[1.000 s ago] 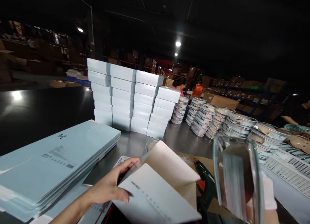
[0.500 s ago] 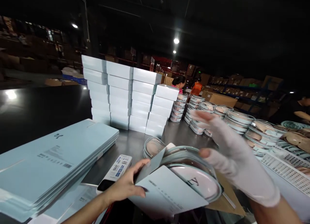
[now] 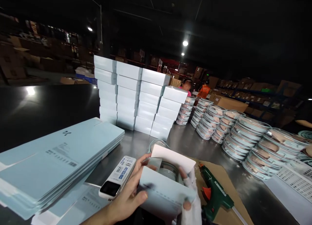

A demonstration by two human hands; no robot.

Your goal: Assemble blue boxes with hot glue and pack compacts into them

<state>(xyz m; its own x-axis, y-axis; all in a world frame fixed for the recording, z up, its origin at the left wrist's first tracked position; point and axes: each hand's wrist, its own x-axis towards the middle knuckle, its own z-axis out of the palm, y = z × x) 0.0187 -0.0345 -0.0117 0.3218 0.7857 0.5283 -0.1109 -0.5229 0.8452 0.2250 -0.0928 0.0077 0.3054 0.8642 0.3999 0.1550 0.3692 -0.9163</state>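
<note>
Left fingers (image 3: 140, 199) and right fingers (image 3: 187, 205) pinch the box (image 3: 165, 187) — mouth up (glass (image 3: 169, 171) inside), its long axis crosswise.

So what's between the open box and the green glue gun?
In the head view: the gloved right hand, holding the open box by its side, then a sliver of the brown cardboard under the green glue gun.

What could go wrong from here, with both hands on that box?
Fingertips of the left hand and right hand are at the open box's edges, so one might get pinched against the glass container inside.
The glue gun lies beside the right hand; a sideways move could knock it, or burn if its nozzle is hot, which I can't tell.
</note>
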